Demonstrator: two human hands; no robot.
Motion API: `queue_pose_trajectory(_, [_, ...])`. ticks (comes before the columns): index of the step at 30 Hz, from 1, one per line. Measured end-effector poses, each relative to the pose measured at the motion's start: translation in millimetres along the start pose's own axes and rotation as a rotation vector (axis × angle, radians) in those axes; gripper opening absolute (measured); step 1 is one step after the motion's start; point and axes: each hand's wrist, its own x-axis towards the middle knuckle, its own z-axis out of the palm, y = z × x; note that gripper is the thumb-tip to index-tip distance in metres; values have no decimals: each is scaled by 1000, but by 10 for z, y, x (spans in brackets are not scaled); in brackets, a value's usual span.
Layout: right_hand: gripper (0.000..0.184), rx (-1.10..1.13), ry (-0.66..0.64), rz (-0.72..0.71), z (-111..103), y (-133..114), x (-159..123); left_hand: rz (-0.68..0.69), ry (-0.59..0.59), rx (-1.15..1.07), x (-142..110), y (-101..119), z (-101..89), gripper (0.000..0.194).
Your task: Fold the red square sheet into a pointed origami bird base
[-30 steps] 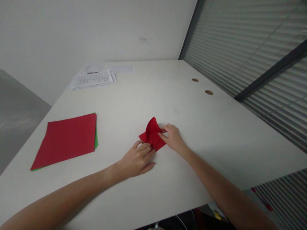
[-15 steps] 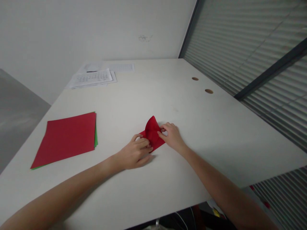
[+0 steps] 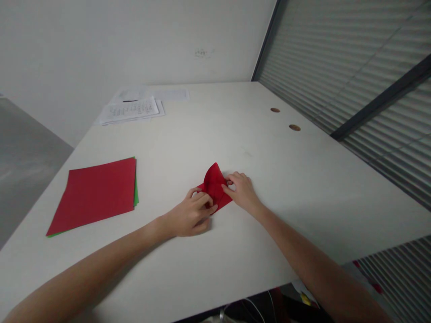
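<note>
A small piece of folded red paper [image 3: 215,183] lies on the white table in front of me, one pointed flap standing up and curling. My left hand [image 3: 194,213] rests on the table at its left side, fingers bent onto the paper's near left part. At the right edge, my right hand [image 3: 240,190] pinches the paper between thumb and fingers. Part of the folded paper is hidden beneath the left fingers.
A stack of red sheets [image 3: 97,193] with green ones peeking out lies to the left. Written papers [image 3: 131,110] are spread at the far left. Two round holes [image 3: 294,128] pierce the tabletop near the blinds [image 3: 336,58] on the right.
My left fingers have shifted slightly on the paper, the thumb drawing in a little. The right hand and the raised flap stay nearly the same.
</note>
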Motion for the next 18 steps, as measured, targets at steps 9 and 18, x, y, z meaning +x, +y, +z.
queue_pose_trajectory(9, [7, 14, -11, -6, -24, 2, 15, 20, 46, -14, 10, 12, 80, 34])
queue_pose_trajectory(18, [9, -5, -14, -30, -15, 13, 5, -30, 49, 32, 114, 102, 13, 54])
